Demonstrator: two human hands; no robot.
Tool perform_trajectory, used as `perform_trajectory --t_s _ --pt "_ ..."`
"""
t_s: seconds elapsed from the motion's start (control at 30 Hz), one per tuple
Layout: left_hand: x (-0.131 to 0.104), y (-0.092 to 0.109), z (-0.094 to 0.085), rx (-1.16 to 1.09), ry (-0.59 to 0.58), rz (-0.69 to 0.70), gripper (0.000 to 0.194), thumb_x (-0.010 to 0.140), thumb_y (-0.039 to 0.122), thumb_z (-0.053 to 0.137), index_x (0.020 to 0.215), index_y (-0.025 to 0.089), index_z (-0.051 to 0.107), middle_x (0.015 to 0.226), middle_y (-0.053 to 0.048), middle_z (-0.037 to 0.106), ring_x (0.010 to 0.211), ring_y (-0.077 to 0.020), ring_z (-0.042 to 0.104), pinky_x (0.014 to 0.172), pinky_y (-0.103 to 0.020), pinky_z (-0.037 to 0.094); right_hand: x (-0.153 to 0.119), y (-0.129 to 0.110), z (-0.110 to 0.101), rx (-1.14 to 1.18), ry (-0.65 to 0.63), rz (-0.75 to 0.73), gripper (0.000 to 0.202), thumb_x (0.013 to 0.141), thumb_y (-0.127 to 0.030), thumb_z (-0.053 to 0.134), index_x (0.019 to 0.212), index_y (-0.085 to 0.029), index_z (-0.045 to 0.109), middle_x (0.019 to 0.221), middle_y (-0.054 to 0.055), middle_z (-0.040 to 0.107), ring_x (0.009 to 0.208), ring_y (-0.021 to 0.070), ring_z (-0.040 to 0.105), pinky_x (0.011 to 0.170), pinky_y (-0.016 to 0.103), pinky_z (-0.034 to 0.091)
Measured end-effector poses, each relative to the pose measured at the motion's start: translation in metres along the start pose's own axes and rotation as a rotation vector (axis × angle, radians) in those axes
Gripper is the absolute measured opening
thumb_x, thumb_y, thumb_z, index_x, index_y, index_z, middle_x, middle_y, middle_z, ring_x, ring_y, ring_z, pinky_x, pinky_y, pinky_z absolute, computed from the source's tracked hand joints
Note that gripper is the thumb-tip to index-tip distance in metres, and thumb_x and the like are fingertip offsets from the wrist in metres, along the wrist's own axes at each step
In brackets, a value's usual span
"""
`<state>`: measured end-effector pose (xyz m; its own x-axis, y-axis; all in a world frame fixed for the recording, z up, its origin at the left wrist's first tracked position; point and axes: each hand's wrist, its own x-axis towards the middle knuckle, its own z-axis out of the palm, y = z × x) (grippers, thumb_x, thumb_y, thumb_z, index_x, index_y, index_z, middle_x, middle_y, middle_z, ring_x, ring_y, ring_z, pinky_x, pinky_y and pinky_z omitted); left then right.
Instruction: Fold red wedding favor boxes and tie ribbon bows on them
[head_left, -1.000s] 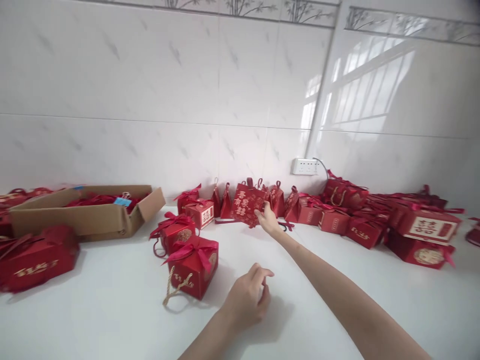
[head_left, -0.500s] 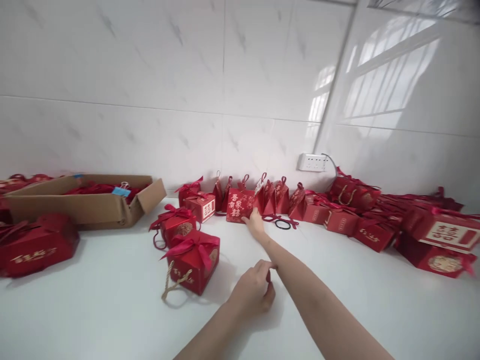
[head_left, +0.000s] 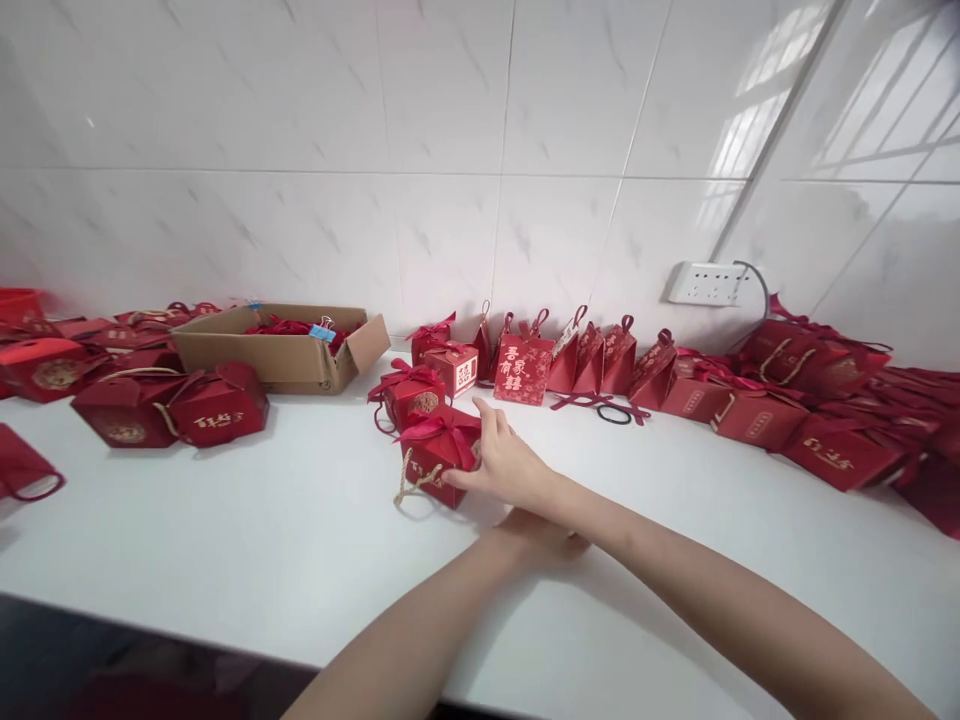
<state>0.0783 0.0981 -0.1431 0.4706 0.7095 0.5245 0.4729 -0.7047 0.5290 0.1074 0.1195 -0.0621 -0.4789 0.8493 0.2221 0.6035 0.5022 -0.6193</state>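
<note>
My right hand (head_left: 508, 462) is at the right side of the front red gift box (head_left: 442, 462), thumb and fingers spread apart. The thumb lies across the box's front; whether it presses on the box I cannot tell. This box has a crimson ribbon bow on top and a twisted gold cord handle. My left hand (head_left: 544, 540) rests low over the table, crossed beneath my right wrist, its fingers mostly hidden. Behind the front box sits another bow-topped red box (head_left: 411, 398). A flat-faced red box with gold lettering (head_left: 523, 372) stands farther back.
A row of triangular red boxes (head_left: 589, 360) lines the wall, with a black ring (head_left: 613, 414) before it. An open cardboard carton (head_left: 255, 362) holds red items. Lidded red boxes (head_left: 217, 405) stand left; more red boxes (head_left: 840, 450) are piled right. A power strip (head_left: 705, 284) hangs on the wall.
My right hand has left the flat-faced box and come back leftward to the front bow-topped box. My left hand now lies under the right wrist. The view has shifted left.
</note>
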Motion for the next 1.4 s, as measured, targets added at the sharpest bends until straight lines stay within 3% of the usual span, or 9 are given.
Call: perform_trajectory --t_s 0.1,0.27,0.4,0.5,0.6,0.67,0.8,0.97,1.4 --pt "0.000 0.005 -0.010 0.070 -0.110 0.087 0.016 0.070 0.018 0.054 0.083 0.020 0.063 0.072 -0.003 0.065 0.062 -0.0191 0.057 0.054 -0.029 0.045 -0.002 0.005 -0.007 0.120 0.029 0.040 0.099 0.067 -0.041 0.069 0.143 -0.008 0.015 0.136 0.025 0.034 0.122 0.0353 0.043 0.100 0.049 0.038" --pt "0.001 0.026 -0.017 0.082 -0.154 0.314 0.011 0.070 0.021 0.051 0.073 0.018 0.061 0.070 -0.005 0.065 0.057 -0.0148 0.055 0.057 -0.028 0.048 -0.032 0.054 -0.052 0.279 0.068 -0.057 0.082 0.067 -0.027 0.067 0.138 -0.019 0.026 0.140 0.015 0.036 0.124 0.0271 0.043 0.104 0.046 0.036" --pt "-0.005 0.045 -0.020 0.085 0.037 0.694 0.011 0.071 0.020 0.046 0.066 0.020 0.056 0.059 -0.003 0.058 0.051 -0.0140 0.050 0.051 -0.028 0.045 -0.067 0.087 -0.076 0.359 -0.036 -0.083 0.078 0.067 -0.017 0.065 0.137 -0.027 0.033 0.146 0.010 0.033 0.129 0.0244 0.041 0.108 0.046 0.031" --pt "-0.003 0.049 -0.036 0.099 0.144 0.798 0.009 0.070 0.018 0.047 0.066 0.023 0.053 0.059 -0.001 0.058 0.054 -0.0143 0.051 0.053 -0.029 0.043 -0.085 0.099 -0.077 0.462 0.012 -0.021 0.076 0.072 -0.030 0.066 0.139 -0.029 0.030 0.150 0.010 0.027 0.135 0.0262 0.033 0.107 0.047 0.032" --pt "0.007 0.039 -0.061 0.183 0.391 0.652 0.005 0.071 0.021 0.050 0.066 0.023 0.050 0.060 -0.001 0.056 0.058 -0.0157 0.052 0.059 -0.032 0.042 -0.091 0.104 -0.075 0.606 0.265 0.035 0.061 0.077 -0.053 0.059 0.128 -0.027 0.038 0.139 0.013 0.041 0.125 0.0261 0.046 0.092 0.043 0.045" --pt "0.015 0.027 -0.075 0.237 0.556 0.486 0.011 0.074 0.024 0.051 0.064 0.022 0.045 0.057 0.000 0.051 0.058 -0.0157 0.049 0.061 -0.032 0.040 -0.091 0.103 -0.073 0.608 0.393 0.107 0.047 0.080 -0.063 0.049 0.103 -0.022 0.051 0.104 0.009 0.060 0.096 0.0219 0.060 0.078 0.036 0.048" --pt "0.021 0.005 -0.083 0.322 0.542 0.397 0.029 0.075 0.044 0.048 0.059 0.022 0.040 0.057 0.000 0.045 0.058 -0.0160 0.042 0.061 -0.032 0.035 -0.089 0.093 -0.065 0.558 0.313 0.256 0.052 0.081 -0.067 0.044 0.061 -0.019 0.049 0.053 -0.002 0.050 0.054 0.0133 0.049 0.063 0.030 0.039" --pt "0.019 0.001 -0.077 0.356 0.429 0.323 0.023 0.072 0.028 0.054 0.056 0.021 0.040 0.057 0.000 0.045 0.061 -0.0163 0.038 0.063 -0.032 0.032 -0.088 0.080 -0.054 0.683 0.243 0.256 0.049 0.071 -0.062 0.061 0.054 -0.019 0.047 0.050 -0.003 0.049 0.051 0.0107 0.045 0.059 0.027 0.036" --pt "0.028 -0.001 -0.072 -0.457 0.502 -0.342 0.028 0.072 0.027 0.053 0.051 0.019 0.036 0.053 0.004 0.033 0.054 -0.0103 0.033 0.053 -0.024 0.030 -0.085 0.085 -0.056 1.007 0.286 0.237 0.041 0.071 -0.055 0.065 0.057 -0.017 0.054 0.053 -0.003 0.049 0.053 0.0101 0.048 0.064 0.028 0.045"
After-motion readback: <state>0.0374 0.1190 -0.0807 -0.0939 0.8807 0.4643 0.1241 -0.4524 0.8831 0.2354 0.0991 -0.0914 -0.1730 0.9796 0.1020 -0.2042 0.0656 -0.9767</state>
